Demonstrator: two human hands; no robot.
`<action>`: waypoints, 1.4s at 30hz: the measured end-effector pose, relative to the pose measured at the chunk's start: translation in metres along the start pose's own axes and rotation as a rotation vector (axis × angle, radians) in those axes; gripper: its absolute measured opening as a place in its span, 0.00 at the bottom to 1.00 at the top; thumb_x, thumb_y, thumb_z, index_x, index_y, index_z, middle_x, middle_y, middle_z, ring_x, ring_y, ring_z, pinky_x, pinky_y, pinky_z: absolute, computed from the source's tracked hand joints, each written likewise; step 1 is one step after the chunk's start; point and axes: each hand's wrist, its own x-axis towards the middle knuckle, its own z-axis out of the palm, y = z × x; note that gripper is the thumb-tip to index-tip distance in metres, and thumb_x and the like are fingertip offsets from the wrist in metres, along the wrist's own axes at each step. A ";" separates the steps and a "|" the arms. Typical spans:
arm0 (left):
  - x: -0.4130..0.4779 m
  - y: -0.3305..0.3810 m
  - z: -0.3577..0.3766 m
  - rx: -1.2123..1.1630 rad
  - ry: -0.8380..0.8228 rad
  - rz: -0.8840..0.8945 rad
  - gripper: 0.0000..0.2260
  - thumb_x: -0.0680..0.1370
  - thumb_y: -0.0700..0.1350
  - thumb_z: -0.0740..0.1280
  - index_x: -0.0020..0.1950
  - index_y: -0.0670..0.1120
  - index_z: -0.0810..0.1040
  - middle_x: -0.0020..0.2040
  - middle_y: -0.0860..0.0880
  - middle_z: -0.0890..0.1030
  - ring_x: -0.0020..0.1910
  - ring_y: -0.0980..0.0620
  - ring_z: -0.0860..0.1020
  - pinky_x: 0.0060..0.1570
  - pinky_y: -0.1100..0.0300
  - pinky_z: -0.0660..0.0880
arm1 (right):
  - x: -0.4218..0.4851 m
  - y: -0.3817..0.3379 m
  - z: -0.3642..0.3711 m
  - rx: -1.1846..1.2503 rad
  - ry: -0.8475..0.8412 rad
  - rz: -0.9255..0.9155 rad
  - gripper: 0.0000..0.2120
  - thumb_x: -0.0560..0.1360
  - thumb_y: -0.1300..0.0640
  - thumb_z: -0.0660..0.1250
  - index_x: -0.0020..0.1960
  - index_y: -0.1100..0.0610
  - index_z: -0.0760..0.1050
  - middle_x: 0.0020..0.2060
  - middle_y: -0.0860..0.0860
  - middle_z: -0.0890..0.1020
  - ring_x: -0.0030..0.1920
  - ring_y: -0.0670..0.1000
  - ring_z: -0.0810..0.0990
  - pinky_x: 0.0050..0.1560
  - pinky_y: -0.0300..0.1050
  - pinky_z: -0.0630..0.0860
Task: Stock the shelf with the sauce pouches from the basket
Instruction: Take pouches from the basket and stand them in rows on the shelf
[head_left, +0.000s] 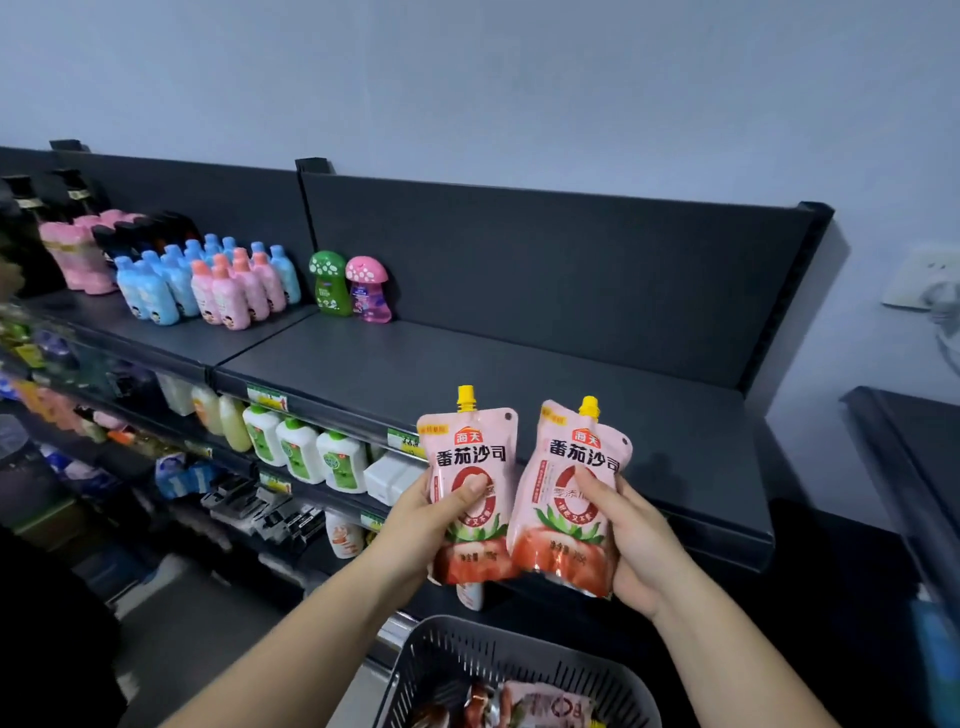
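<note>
Head view: at lower centre your left hand curls round one sauce pouch and your right hand round a second pouch, both upright. Stand them on the bare shelf at centre right, labels outward (they look squashy, so seat the bases flat). The mushroom bottles at centre left are well apart; spare pouches lie in the basket at the bottom.

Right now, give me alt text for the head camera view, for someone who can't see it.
The left hand grips one pink sauce pouch and the right hand a second pouch, both with yellow caps upward, before a dark shelf. A basket below holds more pouches; small bottles stand on the shelf's left.
</note>
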 end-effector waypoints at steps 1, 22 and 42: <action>0.002 0.002 -0.004 -0.005 -0.006 -0.013 0.20 0.65 0.52 0.80 0.54 0.47 0.83 0.54 0.39 0.85 0.49 0.40 0.85 0.44 0.49 0.82 | -0.001 -0.001 -0.002 0.007 0.014 -0.004 0.23 0.68 0.53 0.73 0.62 0.55 0.77 0.55 0.59 0.85 0.54 0.60 0.85 0.47 0.57 0.83; -0.004 0.016 -0.031 0.095 -0.620 -0.122 0.24 0.65 0.45 0.80 0.58 0.41 0.80 0.53 0.38 0.86 0.49 0.38 0.85 0.41 0.52 0.82 | -0.109 0.057 0.082 -0.076 0.491 -0.371 0.12 0.70 0.56 0.75 0.54 0.52 0.82 0.55 0.61 0.85 0.53 0.64 0.85 0.46 0.53 0.83; -0.392 -0.058 0.142 0.222 -1.690 -0.295 0.23 0.64 0.58 0.81 0.57 0.55 0.83 0.55 0.45 0.86 0.54 0.43 0.85 0.54 0.47 0.81 | -0.571 0.234 0.186 -0.093 1.481 -0.813 0.14 0.71 0.53 0.74 0.56 0.51 0.81 0.55 0.58 0.85 0.55 0.61 0.85 0.53 0.56 0.82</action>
